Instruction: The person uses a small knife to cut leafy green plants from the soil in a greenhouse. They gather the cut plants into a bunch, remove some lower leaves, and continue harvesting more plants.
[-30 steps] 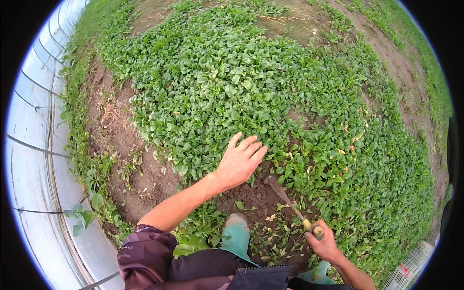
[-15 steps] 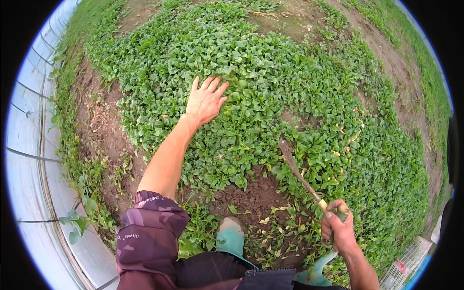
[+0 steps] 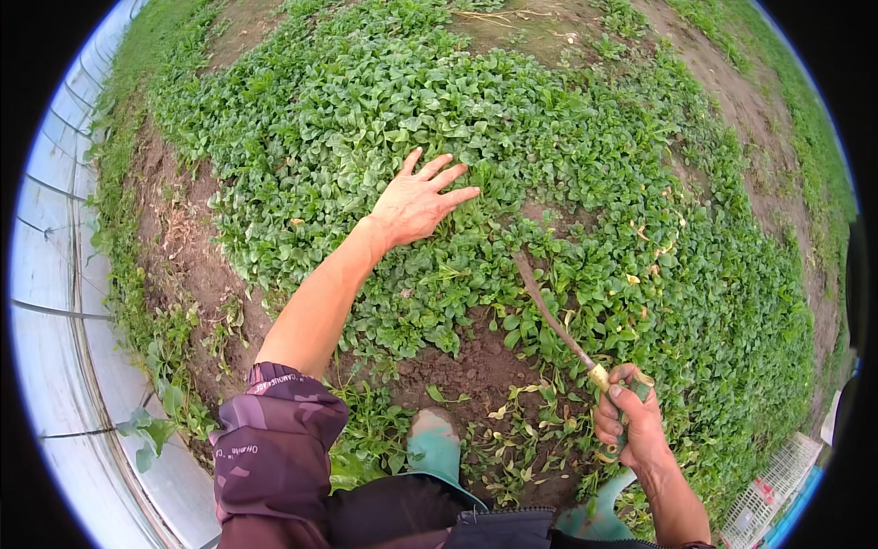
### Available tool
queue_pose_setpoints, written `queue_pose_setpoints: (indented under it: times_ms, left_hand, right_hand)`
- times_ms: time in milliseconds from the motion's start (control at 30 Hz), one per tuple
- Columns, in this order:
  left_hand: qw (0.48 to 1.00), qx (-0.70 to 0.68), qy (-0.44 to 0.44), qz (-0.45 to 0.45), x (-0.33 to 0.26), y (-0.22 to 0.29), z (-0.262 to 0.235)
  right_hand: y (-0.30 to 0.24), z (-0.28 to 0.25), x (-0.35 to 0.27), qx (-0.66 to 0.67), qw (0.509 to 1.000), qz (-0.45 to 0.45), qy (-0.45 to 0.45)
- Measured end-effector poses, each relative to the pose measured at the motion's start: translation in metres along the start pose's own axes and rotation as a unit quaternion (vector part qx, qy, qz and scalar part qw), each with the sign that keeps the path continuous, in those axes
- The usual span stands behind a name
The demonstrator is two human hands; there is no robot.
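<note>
The left hand (image 3: 416, 203) is lying flat on the bed of low leafy greens (image 3: 476, 119), fingers spread, pinching nothing, pressing the leaves down just beyond the patch of bare soil (image 3: 471, 366). The right hand (image 3: 631, 423) is wrapped tight around the handle of a long-bladed cutting tool (image 3: 549, 316), whose rusty blade is slanting up and left, its tip sitting in the plants just below and to the right of the left hand.

The main risk is the blade: tip and left fingers are lying near each other, so a hard pull or a slip through loose soil could be sending the edge toward the fingers or wrist. The tip is partly buried in leaves, so how deep it is sitting is hard to tell. The green boot (image 3: 434, 448) is standing at the edge of the cleared earth, below the blade, and a stroke drawn back too far might be reaching it.
</note>
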State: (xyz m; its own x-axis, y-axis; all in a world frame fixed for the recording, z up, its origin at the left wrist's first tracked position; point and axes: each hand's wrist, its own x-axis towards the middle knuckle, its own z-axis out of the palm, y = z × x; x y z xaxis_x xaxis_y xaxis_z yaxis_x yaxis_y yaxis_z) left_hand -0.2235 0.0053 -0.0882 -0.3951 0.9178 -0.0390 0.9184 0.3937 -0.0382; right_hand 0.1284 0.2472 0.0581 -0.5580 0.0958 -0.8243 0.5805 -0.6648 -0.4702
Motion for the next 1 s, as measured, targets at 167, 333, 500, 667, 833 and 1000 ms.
queue_pose_setpoints:
  times_ms: [167, 333, 500, 667, 833, 1000]
  left_hand:
    - [0.993, -0.041, 0.057, -0.095, -0.005, -0.009, 0.013]
    - [0.989, -0.065, 0.095, -0.097, -0.008, -0.008, 0.017]
    - [0.982, -0.092, 0.13, -0.099, -0.012, -0.006, 0.011]
    - [0.982, -0.082, 0.134, -0.108, -0.018, -0.005, 0.013]
    - [0.98, -0.095, 0.138, -0.111, -0.019, -0.002, 0.011]
    - [0.978, -0.095, 0.147, -0.111, -0.026, -0.002, 0.014]
  right_hand:
    - [-0.01, 0.008, 0.005, -0.091, 0.995, -0.045, -0.017]
    - [-0.025, 0.024, 0.03, -0.124, 0.986, -0.103, -0.04]
    - [-0.035, 0.034, 0.04, -0.166, 0.976, -0.13, -0.057]
    - [-0.038, 0.053, 0.052, -0.169, 0.977, -0.059, -0.116]
    - [-0.038, 0.074, 0.089, -0.066, 0.994, -0.05, -0.073]
    - [-0.023, 0.059, 0.092, 0.121, 0.991, -0.008, -0.062]
